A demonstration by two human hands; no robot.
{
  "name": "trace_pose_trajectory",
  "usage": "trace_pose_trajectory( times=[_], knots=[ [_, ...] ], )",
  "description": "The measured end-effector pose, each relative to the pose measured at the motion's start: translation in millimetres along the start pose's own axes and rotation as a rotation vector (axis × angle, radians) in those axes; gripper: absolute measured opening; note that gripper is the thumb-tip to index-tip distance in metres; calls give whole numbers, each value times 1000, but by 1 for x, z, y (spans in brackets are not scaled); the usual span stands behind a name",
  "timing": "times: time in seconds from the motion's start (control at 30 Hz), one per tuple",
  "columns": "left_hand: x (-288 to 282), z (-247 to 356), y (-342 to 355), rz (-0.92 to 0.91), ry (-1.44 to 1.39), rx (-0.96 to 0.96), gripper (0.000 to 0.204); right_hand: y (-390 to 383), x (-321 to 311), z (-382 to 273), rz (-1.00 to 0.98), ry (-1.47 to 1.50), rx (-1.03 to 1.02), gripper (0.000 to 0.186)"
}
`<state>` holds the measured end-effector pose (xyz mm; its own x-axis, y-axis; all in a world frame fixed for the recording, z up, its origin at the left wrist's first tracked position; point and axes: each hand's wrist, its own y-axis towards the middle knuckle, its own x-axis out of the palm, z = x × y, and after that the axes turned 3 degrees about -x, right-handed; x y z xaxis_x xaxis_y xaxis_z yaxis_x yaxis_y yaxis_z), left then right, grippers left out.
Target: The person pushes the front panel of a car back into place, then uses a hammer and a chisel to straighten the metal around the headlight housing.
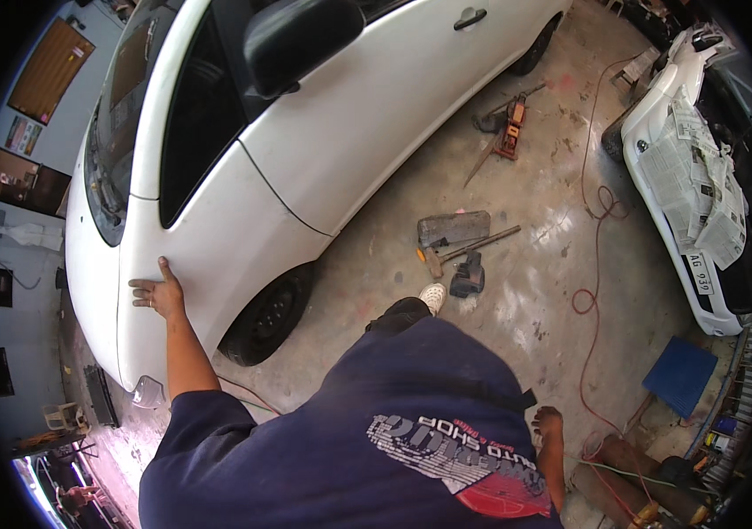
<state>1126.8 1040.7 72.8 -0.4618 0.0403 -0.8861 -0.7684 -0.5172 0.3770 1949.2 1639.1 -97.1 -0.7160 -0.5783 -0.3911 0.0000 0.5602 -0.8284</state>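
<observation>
My left hand (160, 294) lies on the front fender of a white car (190, 256), fingers spread and palm toward the panel. Just to its right is the front wheel (268, 316) with its black tyre. The black side mirror (301, 44) juts out farther up the car, by the dark windows. My right hand (548, 423) hangs down at my right side, apart from any object. Its fingers are loosely bent with nothing visible in them. A dark blue printed shirt covers my torso, and one light shoe shows on the concrete floor.
Beyond my foot lie a long-handled hammer (473, 249), a grey block (453, 229) and a dark tool (467, 275). Farther off stands an orange floor jack (510, 128). A red hose (589, 300) snakes across the floor. A second white car (658, 220) carries newspaper sheets (689, 172).
</observation>
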Motion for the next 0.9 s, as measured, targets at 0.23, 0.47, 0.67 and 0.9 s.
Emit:
trace_pose_trajectory(
  times=[0.23, 0.47, 0.67, 0.9],
  knots=[
    [70, 53, -58, -94, -215, -395, 123, 48, -20, -73, -195, -346, -463, 33],
    [183, 143, -290, -1262, 147, 131, 70, 104, -68, -249, -112, -384, -55, 40],
    [155, 409, -559, -1601, 106, 755, 68, 272, -185, -317, -73, -590, -203, 43],
    [169, 638, -640, -1352, -9, 751, 62, 437, -331, -404, 38, -881, -501, 39]
  ],
)
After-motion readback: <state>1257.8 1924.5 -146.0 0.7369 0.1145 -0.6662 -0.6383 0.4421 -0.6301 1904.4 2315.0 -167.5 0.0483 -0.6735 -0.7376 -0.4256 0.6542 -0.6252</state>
